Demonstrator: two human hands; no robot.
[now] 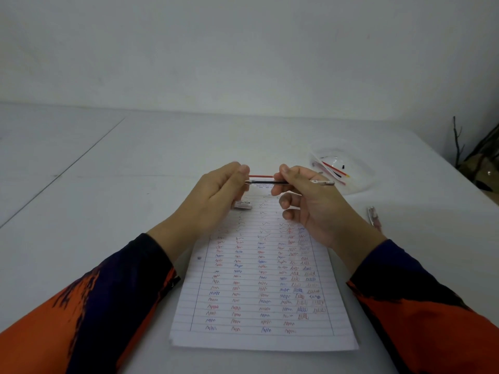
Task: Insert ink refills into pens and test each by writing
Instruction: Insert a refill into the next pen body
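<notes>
Two hands hold one black refill (267, 182) level above the paper: left hand (216, 195) pinches its tip, right hand (310, 201) its barrel end; light, thin, bendable, so probably best gripped near either end.

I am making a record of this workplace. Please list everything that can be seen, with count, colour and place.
thin black ink refill: one, black, held level between both hands above the paper
clear pen barrel: one, clear, sticking out right of the right hand
thin red stick: one, red, behind the hands; refill or pen, cannot tell
small clear pen part: one, clear, under the left hand
lined paper sheet: one, white with red and blue scribbles, table centre
clear plastic bowl: one, clear, far right, holding refills
clear pen: one, clear, on the table at right
white table: one
left hand: one
right hand: one
</notes>
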